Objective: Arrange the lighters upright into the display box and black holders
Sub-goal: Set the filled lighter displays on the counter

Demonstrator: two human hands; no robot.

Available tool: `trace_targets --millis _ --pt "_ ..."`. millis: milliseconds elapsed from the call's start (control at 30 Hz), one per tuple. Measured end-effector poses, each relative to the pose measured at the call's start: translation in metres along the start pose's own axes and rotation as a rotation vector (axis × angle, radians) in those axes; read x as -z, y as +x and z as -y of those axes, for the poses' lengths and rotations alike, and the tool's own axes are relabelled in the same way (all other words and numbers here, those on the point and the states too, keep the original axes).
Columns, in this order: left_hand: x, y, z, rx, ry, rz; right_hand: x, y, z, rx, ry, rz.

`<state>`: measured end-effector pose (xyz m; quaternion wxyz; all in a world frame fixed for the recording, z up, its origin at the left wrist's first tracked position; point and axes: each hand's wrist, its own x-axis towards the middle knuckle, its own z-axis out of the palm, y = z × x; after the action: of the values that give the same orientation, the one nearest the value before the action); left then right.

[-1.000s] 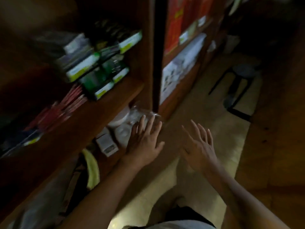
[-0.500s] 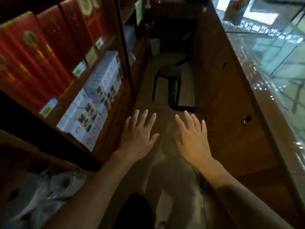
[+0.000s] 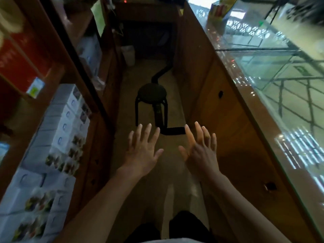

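Both grips wide and empty, left hand (image 3: 142, 151) beside right hand (image 3: 201, 151), fingers spread above aisle floor (image 3: 168, 155), black stool (image 3: 151, 95) beyond

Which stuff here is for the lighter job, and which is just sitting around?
For the job:
left hand, open, holding nothing
right hand, open, holding nothing
No lighters, display box or holders in view.

Just around:
black stool
white boxes
glass counter

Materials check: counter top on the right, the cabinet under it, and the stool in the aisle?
Counter top: glass, glossy; it mirrors lights and shows through.
Cabinet: brown wood or wood veneer, satin sheen, faint grain.
Stool: black, matte; thin legs suggest metal tube, seat material unclear.
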<state>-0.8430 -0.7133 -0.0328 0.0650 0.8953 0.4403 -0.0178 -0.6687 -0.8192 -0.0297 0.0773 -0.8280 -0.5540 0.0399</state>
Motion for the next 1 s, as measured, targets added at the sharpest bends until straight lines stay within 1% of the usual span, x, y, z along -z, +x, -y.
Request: trace_targets --millis 67,267,433,567,733,867,1000 --pt "0.007 0.048 0.007 -0.023 0.016 -0.015 0.004 0.043 -0.007 -0.033 0.009 -0.031" --pt "0.021 0.198 0.016 -0.072 0.046 -0.004 -0.001 0.174 -0.044 -0.099 0.056 -0.052" --pt "0.026 0.304 0.016 -0.024 0.026 0.035 -0.007 0.287 -0.077 -0.125 0.086 -0.038" --pt "0.04 0.382 0.02 0.009 0.007 0.039 -0.001 0.372 -0.095 -0.067 0.07 -0.055" --pt "0.057 0.481 0.037 -0.004 0.009 0.037 0.007 0.478 -0.105 -0.035 0.051 -0.058" --pt "0.058 0.563 0.058 -0.01 0.003 0.058 0.0 0.558 -0.111 -0.035 0.016 -0.053" --pt "0.072 0.662 0.082 -0.05 -0.017 0.056 0.007 0.644 -0.112 -0.106 -0.016 -0.034"
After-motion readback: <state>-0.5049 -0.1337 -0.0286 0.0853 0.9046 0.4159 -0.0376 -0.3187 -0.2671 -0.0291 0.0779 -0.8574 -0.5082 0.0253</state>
